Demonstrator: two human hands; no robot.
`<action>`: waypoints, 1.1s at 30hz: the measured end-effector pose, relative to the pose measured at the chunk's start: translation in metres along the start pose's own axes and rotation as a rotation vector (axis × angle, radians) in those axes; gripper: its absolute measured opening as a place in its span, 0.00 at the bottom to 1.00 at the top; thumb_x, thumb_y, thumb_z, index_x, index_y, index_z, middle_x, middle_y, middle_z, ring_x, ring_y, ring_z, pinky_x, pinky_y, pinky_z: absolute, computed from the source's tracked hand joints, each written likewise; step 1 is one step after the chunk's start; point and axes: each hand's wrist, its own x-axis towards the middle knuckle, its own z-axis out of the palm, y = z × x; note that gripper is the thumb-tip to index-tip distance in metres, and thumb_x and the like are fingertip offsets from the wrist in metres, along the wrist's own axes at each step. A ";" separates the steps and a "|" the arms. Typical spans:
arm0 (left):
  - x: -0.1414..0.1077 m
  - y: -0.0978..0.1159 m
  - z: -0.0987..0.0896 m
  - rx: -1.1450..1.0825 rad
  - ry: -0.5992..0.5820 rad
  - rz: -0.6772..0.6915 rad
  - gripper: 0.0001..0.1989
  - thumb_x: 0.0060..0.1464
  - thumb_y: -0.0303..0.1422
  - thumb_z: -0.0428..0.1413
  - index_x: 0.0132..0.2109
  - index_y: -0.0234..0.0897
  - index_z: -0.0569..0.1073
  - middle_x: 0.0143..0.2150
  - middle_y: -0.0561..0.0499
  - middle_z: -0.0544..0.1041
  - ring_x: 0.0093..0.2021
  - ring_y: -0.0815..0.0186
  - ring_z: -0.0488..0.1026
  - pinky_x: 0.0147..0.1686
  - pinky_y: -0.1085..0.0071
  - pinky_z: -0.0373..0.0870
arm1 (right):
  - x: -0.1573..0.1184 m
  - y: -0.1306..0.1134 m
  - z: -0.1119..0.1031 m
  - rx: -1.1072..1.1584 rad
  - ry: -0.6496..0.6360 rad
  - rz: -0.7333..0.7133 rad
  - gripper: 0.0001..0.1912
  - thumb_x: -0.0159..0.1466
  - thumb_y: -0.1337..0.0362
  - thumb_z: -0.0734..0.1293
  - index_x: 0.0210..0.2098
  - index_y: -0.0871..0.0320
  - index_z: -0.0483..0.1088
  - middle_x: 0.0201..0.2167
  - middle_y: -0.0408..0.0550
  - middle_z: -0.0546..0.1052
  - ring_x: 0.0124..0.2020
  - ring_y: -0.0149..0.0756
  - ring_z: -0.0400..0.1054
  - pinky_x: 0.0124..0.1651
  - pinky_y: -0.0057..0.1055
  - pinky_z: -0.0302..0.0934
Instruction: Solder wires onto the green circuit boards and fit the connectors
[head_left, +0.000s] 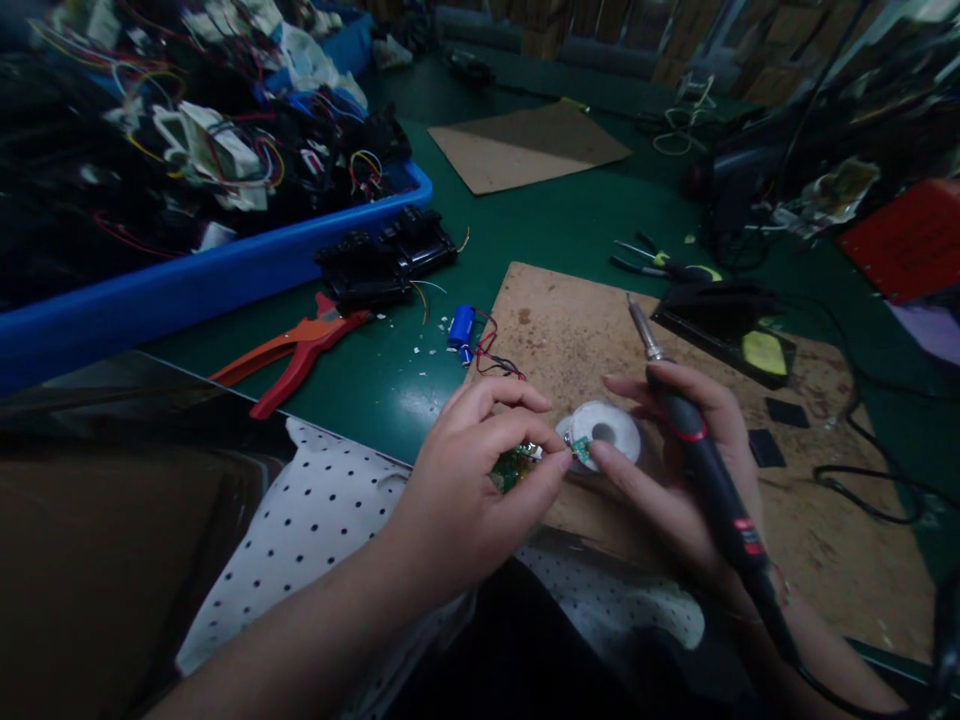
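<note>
My left hand [487,470] is closed in a pinch by a small green circuit board [581,449], with another green board [510,468] partly hidden under its fingers. In my right hand [697,460] a dark soldering iron [701,450] rests between thumb and fingers, its metal tip pointing up and away. The right thumb reaches to the small board's right side. Just behind the board lies a white spool [611,430] of what looks like solder wire. A blue cylindrical component [462,327] with red and black wires sits beyond my left hand.
A brown board [555,310] covers the green bench. Red-handled cutters [300,350] lie left, near a blue crate [225,270] heaped with wired parts. Pliers [667,265] and a dark holder with a yellow sponge [765,353] are at right. The iron's cable trails along the lower right.
</note>
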 end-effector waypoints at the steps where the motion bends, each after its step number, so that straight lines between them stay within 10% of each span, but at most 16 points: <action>1: 0.001 0.000 0.001 -0.005 -0.012 0.022 0.03 0.58 0.27 0.60 0.36 0.39 0.76 0.45 0.48 0.78 0.50 0.61 0.73 0.54 0.60 0.66 | 0.000 0.000 0.000 0.002 -0.002 0.000 0.37 0.55 0.67 0.77 0.60 0.45 0.62 0.55 0.49 0.75 0.52 0.46 0.74 0.58 0.52 0.69; 26: 0.007 -0.002 0.002 -0.041 -0.170 0.044 0.06 0.57 0.24 0.58 0.36 0.39 0.71 0.45 0.58 0.82 0.49 0.66 0.76 0.52 0.60 0.62 | -0.001 0.007 0.000 -0.005 0.058 -0.037 0.38 0.53 0.66 0.78 0.60 0.46 0.64 0.55 0.50 0.75 0.55 0.51 0.72 0.58 0.54 0.67; 33: 0.007 -0.005 0.004 -0.005 -0.151 0.083 0.07 0.55 0.24 0.59 0.35 0.39 0.70 0.45 0.60 0.83 0.49 0.67 0.77 0.53 0.60 0.60 | 0.004 0.006 -0.001 0.006 0.237 -0.129 0.36 0.54 0.67 0.77 0.60 0.46 0.65 0.56 0.47 0.73 0.52 0.42 0.75 0.52 0.40 0.69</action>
